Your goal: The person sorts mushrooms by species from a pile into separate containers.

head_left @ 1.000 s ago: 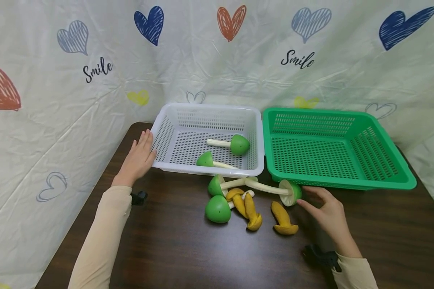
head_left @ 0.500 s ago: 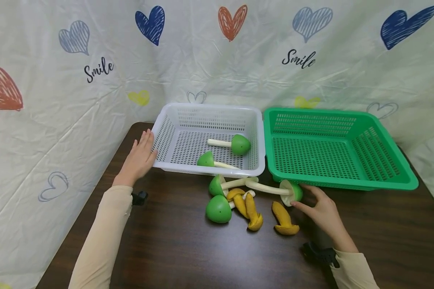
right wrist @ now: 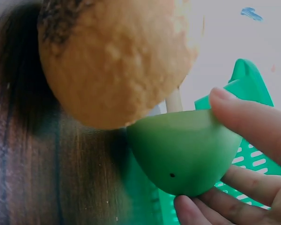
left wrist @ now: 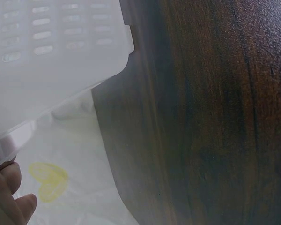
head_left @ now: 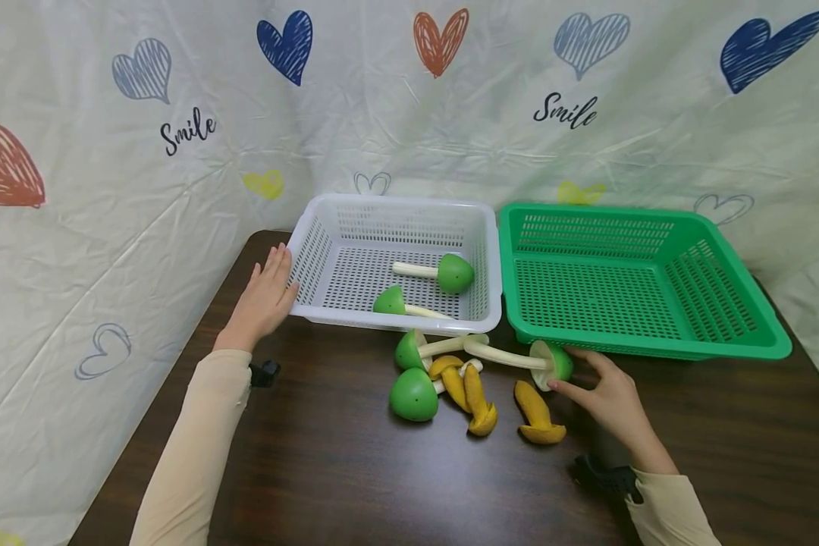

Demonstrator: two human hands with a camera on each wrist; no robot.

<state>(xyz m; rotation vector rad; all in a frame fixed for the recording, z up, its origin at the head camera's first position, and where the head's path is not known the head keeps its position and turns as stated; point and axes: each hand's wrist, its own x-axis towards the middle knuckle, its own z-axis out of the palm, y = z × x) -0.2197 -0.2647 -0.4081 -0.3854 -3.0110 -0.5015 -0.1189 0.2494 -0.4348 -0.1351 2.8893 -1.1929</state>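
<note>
My right hand [head_left: 610, 398] holds the green cap of a toy mushroom [head_left: 551, 365], thumb on one side and fingers on the other. Its pale stem points left along the front of the baskets. In the right wrist view the green cap [right wrist: 185, 152] sits between thumb and fingers, and a yellow mushroom [right wrist: 117, 61] looms close to the camera. With fingers extended, my left hand [head_left: 259, 296] rests against the left rim of the white basket [head_left: 375, 319]. The left wrist view shows a few fingertips [left wrist: 10, 178] at that basket's edge.
Inside the white basket lie two green-capped mushrooms [head_left: 454, 274]. A green basket [head_left: 628, 347] stands beside it on the right. On the dark table [head_left: 355, 485], more green mushrooms [head_left: 413, 395] and several yellow mushrooms [head_left: 481, 406] lie in front. A heart-print sheet [head_left: 396, 98] hangs behind.
My right hand has closed in slightly leftward, its thumb now on the mushroom cap. The left hand stays at the white basket's rim.
</note>
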